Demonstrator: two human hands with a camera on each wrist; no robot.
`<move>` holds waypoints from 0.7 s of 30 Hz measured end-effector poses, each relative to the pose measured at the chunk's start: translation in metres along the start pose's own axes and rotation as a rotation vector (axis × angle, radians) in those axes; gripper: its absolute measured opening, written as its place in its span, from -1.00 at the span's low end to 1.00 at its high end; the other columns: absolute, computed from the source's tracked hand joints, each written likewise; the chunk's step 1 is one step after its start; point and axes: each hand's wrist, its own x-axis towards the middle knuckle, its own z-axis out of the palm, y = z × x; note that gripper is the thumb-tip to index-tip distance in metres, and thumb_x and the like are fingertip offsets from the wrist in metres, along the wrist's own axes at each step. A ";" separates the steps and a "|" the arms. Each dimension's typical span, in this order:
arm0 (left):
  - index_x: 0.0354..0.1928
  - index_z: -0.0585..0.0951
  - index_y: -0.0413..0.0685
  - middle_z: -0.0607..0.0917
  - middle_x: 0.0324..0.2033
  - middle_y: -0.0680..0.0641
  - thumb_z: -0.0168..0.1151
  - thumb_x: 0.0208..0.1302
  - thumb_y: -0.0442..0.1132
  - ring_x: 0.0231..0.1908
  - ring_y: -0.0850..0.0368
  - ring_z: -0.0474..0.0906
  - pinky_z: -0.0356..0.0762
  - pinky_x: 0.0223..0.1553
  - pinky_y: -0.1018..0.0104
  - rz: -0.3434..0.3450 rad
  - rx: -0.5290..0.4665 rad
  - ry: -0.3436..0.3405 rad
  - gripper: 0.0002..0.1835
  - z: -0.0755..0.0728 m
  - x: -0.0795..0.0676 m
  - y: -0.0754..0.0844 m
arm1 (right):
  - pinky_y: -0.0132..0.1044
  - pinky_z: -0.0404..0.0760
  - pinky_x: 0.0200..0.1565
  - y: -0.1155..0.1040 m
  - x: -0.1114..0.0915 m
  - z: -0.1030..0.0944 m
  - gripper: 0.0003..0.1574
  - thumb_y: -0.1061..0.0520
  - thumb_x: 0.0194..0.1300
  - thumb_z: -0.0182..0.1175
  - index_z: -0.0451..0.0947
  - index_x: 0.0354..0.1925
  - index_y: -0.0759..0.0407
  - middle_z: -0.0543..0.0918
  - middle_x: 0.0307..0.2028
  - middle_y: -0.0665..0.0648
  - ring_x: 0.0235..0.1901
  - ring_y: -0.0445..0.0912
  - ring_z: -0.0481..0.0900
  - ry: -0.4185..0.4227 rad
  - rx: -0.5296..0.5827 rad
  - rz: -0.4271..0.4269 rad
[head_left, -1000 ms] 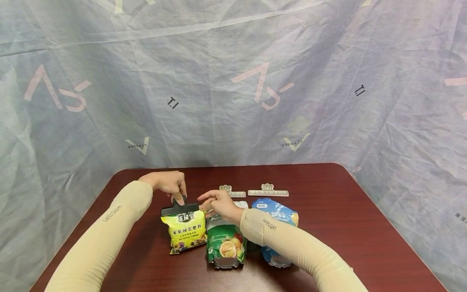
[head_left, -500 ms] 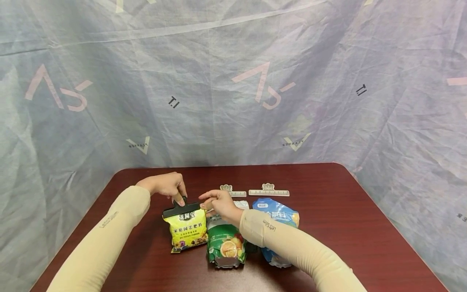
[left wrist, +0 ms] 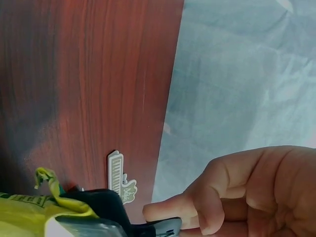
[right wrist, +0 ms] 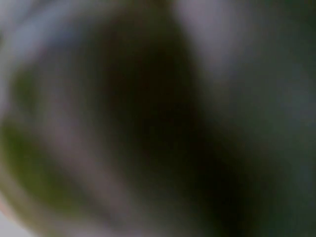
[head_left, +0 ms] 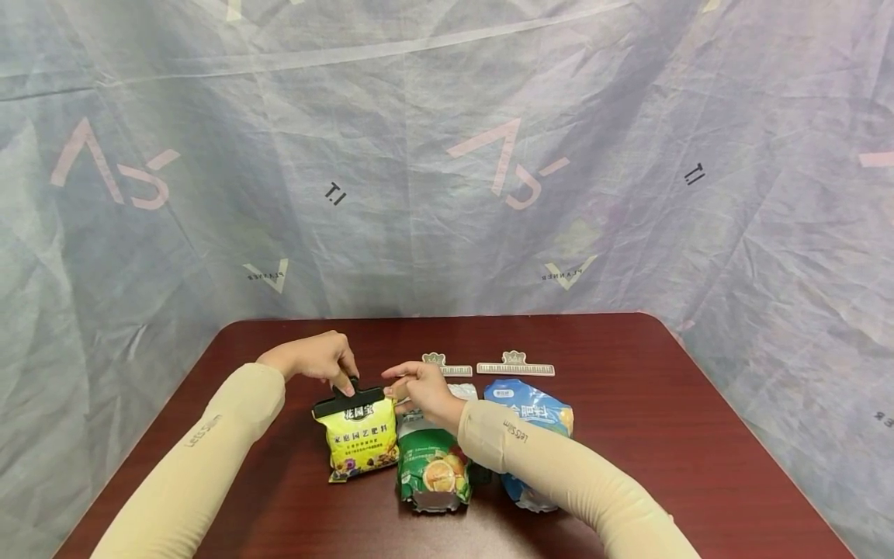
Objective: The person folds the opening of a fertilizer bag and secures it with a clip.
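Note:
In the head view my left hand [head_left: 317, 359] pinches the handle of a black bag clip [head_left: 349, 402], which sits across the top of a yellow fertilizer bag [head_left: 362, 444]. The left wrist view shows the left hand [left wrist: 237, 197] from close by, thumb and finger on the handle of the black clip [left wrist: 106, 212], with the yellow bag [left wrist: 24, 215] below its jaws and a crumpled strip sticking out. My right hand [head_left: 431, 394] has bent fingers at the bag's upper right corner, beside the clip's end, pinching the edge. The right wrist view is blurred and dark.
A green pouch with fruit pictures [head_left: 429, 466] lies right of the yellow bag, partly under the right hand. A blue pouch [head_left: 534, 415] lies further right beneath the forearm. Behind are two pale piano-pattern clips, one nearer the right hand [head_left: 457, 371], one farther right [head_left: 517, 369].
The black clip has tipped slightly, its right end higher, and the yellow bag has shifted a little up and right. The left forearm has swung slightly left; the right hand stays nearly still.

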 end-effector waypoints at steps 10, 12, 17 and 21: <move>-0.41 0.74 -0.12 0.70 -0.48 0.03 0.41 -0.05 -0.29 -0.61 0.20 0.59 0.54 -0.55 0.30 0.013 0.002 -0.046 -0.89 -0.002 0.001 0.006 | -0.10 0.63 -0.43 -0.003 -0.001 0.001 -0.61 0.51 0.09 0.06 0.59 -0.12 0.29 0.65 -0.46 0.19 -0.35 -0.03 0.64 -0.008 -0.009 -0.022; -0.41 0.74 -0.16 0.70 -0.49 0.03 0.41 -0.06 -0.31 -0.61 0.19 0.60 0.56 -0.53 0.31 0.004 -0.007 -0.058 -0.88 -0.002 0.002 0.007 | -0.08 0.63 -0.42 -0.003 -0.001 0.002 -0.60 0.51 0.08 0.09 0.60 -0.12 0.27 0.65 -0.45 0.20 -0.36 -0.03 0.64 0.006 0.002 -0.002; -0.46 0.74 -0.11 0.69 -0.55 0.05 0.42 -0.08 -0.33 -0.63 0.16 0.60 0.56 -0.53 0.34 -0.028 0.005 -0.076 -0.92 -0.001 0.004 0.009 | -0.02 0.62 -0.41 -0.003 0.000 0.003 -0.60 0.49 0.09 0.10 0.60 -0.11 0.23 0.65 -0.45 0.22 -0.37 -0.02 0.64 0.020 0.002 0.017; -0.46 0.74 -0.10 0.69 -0.55 0.04 0.43 -0.09 -0.34 -0.62 0.13 0.61 0.56 -0.50 0.35 -0.063 0.026 -0.090 -0.92 -0.003 0.006 0.012 | 0.00 0.61 -0.41 -0.005 -0.001 0.004 -0.61 0.48 0.10 0.10 0.59 -0.10 0.24 0.64 -0.45 0.22 -0.38 -0.02 0.63 0.023 0.000 0.021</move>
